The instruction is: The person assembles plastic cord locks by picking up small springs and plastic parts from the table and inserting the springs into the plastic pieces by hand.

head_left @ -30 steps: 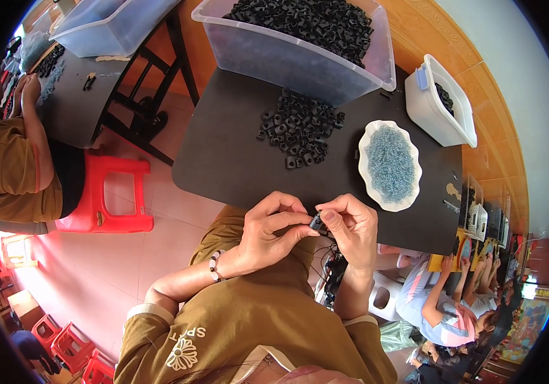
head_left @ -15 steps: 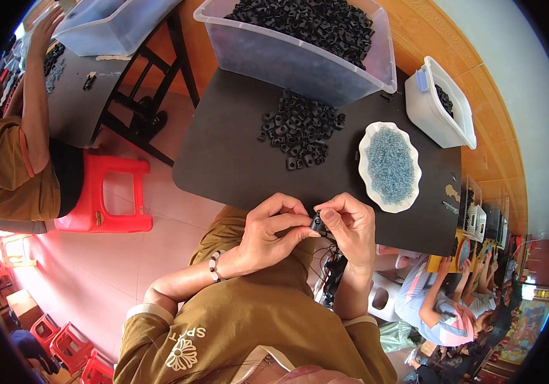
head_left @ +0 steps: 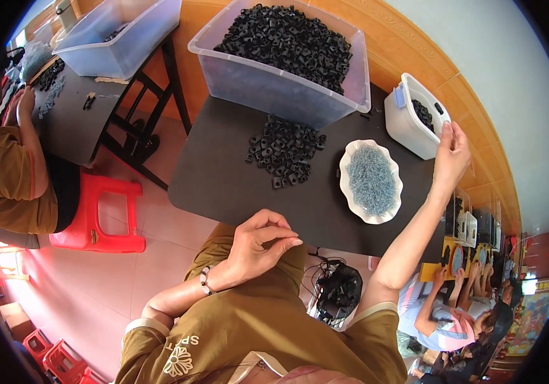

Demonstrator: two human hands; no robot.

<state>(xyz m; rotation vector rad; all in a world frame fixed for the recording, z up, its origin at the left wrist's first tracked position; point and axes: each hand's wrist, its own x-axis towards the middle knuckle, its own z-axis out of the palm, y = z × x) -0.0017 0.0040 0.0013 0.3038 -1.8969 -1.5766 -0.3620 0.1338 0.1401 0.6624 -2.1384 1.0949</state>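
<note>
My right hand [head_left: 453,155] is stretched out over the near rim of a white bin [head_left: 408,121], its thumb and fingers apart. Just beyond the fingertips is a small black plastic part [head_left: 439,108], apart from them; I cannot tell whether it is in the air or against the bin's wall. More black parts [head_left: 422,115] lie inside that bin. In front of my body, near the table's edge, my left hand [head_left: 263,245] is closed in a pinch, thumb tip against fingers. Whatever it holds, if anything, is too small or hidden.
On the dark table [head_left: 210,173] are a heap of black plastic parts [head_left: 285,151] and a scalloped white dish [head_left: 346,192] of tiny bluish clear pieces [head_left: 371,179]. Behind stands a large clear tub [head_left: 274,96] full of black parts. A person [head_left: 12,173] sits at another table, left.
My hands were together on a small black part; now the right has gone up and right to the white bin, with the part beyond its fingertips. My left hand has stayed near my body.
</note>
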